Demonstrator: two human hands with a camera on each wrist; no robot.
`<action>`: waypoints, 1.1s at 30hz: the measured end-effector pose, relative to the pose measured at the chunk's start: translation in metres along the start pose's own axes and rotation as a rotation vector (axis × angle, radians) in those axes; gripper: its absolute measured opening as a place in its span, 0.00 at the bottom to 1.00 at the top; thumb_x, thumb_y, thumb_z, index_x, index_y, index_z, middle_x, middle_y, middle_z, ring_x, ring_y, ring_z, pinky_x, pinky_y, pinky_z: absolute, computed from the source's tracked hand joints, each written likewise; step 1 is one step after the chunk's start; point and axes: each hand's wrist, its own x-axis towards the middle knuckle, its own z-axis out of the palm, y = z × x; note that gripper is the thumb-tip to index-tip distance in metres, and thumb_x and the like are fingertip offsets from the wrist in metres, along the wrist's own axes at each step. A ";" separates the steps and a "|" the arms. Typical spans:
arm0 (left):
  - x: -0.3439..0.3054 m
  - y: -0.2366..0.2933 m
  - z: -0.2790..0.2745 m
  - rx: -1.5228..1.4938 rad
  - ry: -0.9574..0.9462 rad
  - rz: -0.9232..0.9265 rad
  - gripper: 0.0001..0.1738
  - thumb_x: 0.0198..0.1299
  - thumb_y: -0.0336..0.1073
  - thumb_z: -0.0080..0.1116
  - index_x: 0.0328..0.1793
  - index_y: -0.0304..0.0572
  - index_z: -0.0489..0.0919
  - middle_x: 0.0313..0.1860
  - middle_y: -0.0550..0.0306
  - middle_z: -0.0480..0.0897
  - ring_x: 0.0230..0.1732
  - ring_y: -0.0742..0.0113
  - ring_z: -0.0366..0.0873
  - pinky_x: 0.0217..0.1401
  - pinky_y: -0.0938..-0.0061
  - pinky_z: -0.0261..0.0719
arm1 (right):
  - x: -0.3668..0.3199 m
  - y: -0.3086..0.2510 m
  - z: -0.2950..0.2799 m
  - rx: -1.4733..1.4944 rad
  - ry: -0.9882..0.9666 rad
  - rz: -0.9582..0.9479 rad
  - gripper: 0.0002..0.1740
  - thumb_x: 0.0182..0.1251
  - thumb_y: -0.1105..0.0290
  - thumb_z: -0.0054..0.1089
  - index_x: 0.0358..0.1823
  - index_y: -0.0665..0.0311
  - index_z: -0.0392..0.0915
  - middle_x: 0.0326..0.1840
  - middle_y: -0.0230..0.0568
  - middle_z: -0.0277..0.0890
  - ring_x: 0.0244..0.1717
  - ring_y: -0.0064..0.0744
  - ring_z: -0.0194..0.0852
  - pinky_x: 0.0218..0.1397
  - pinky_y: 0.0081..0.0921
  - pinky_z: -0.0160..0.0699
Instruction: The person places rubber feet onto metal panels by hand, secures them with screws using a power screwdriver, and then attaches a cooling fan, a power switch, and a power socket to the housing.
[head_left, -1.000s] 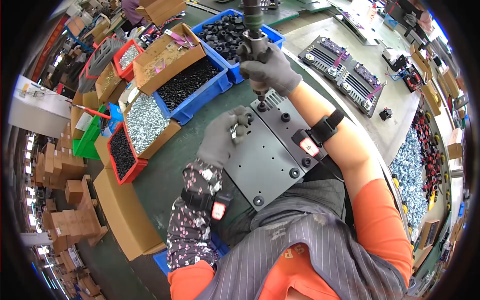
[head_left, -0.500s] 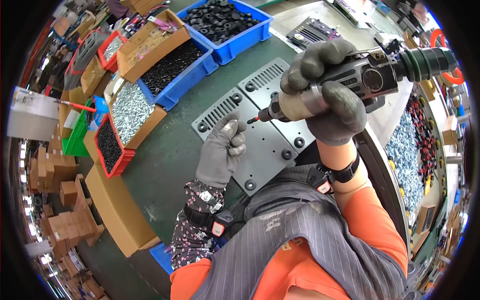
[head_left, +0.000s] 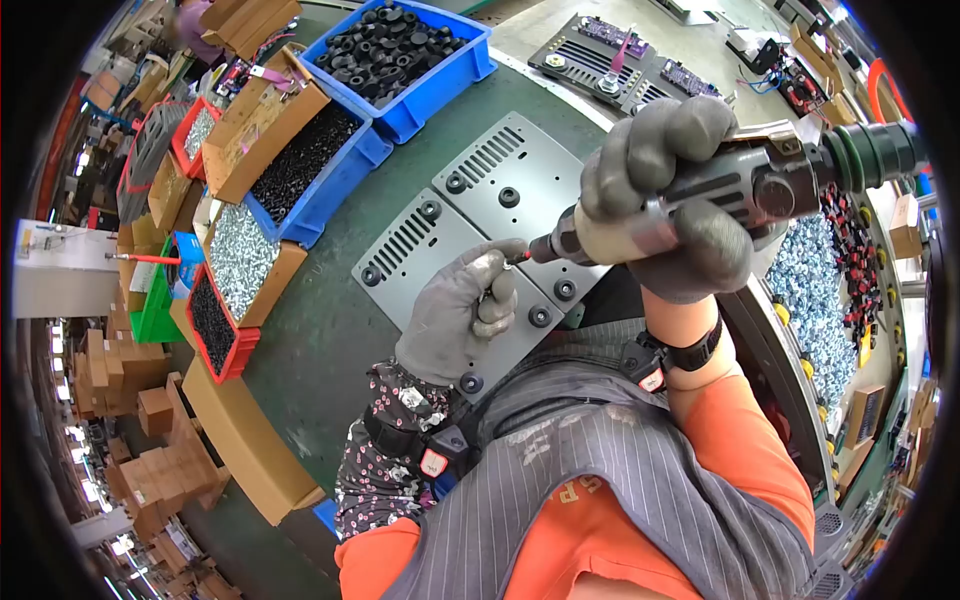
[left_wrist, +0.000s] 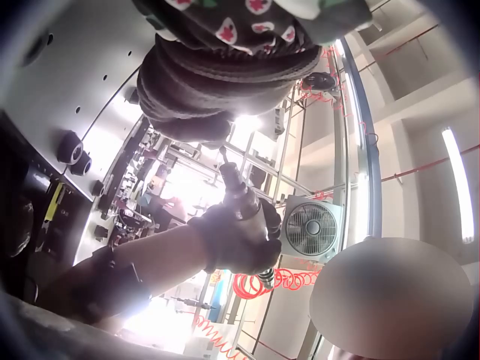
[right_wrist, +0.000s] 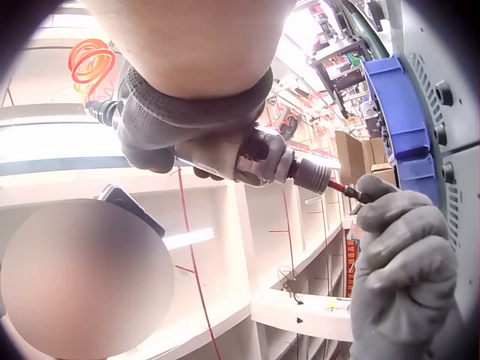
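Note:
My gloved right hand grips a power screwdriver, tilted so its nose points at the left hand. Its reddish bit reaches the left fingertips in the right wrist view. My gloved left hand has curled fingers, with thumb and forefinger pinching a small screw at the bit's tip; the fingers mostly hide it. Beneath the hands lie two grey metal plates, side by side, with slots and holes. Black rubber feet sit near their corners.
Blue bins hold black rubber feet and small black parts. Silver screws fill a carton beside a red bin. Slotted plates with circuit boards lie beyond the work table's edge. Blue bagged parts lie at right.
The screwdriver has lifted from a rubber foot on the far plate and swung right and toward me, tipping over. Its bit now meets the left fingertips. The left hand has stayed low over the near plate.

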 end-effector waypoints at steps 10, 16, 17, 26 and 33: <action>0.088 0.041 0.002 2.072 0.299 0.224 0.15 0.54 0.40 0.62 0.48 0.44 0.82 0.38 0.51 0.83 0.37 0.62 0.80 0.41 0.71 0.76 | 0.023 -0.012 -0.065 -0.303 0.286 -0.014 0.22 0.54 0.70 0.54 0.53 0.65 0.67 0.39 0.40 0.70 0.39 0.33 0.70 0.45 0.33 0.71; 0.149 0.060 -0.001 1.700 0.454 0.208 0.17 0.56 0.43 0.63 0.49 0.47 0.82 0.28 0.57 0.84 0.26 0.68 0.78 0.33 0.73 0.75 | 0.058 0.012 -0.089 -0.548 0.377 -0.015 0.19 0.58 0.76 0.53 0.52 0.67 0.68 0.40 0.43 0.74 0.38 0.34 0.77 0.43 0.32 0.79; 0.156 0.060 -0.001 1.610 0.458 0.210 0.18 0.55 0.45 0.62 0.49 0.46 0.81 0.28 0.55 0.84 0.26 0.61 0.79 0.33 0.67 0.76 | 0.063 0.018 -0.095 -0.469 0.429 0.023 0.19 0.57 0.76 0.54 0.51 0.68 0.68 0.40 0.43 0.74 0.36 0.33 0.78 0.41 0.30 0.80; 0.176 0.046 -0.031 1.706 0.450 0.430 0.14 0.55 0.40 0.64 0.47 0.43 0.82 0.33 0.59 0.86 0.31 0.74 0.81 0.35 0.78 0.75 | 0.106 0.083 -0.105 -0.666 0.215 0.068 0.18 0.52 0.78 0.60 0.46 0.68 0.71 0.33 0.38 0.74 0.31 0.27 0.77 0.37 0.24 0.78; 0.176 0.049 -0.036 1.668 0.372 0.451 0.16 0.55 0.39 0.63 0.48 0.41 0.80 0.36 0.59 0.85 0.33 0.73 0.82 0.37 0.77 0.76 | 0.112 0.093 -0.097 -0.940 0.109 0.217 0.13 0.51 0.77 0.61 0.39 0.69 0.73 0.30 0.35 0.75 0.27 0.26 0.76 0.32 0.23 0.76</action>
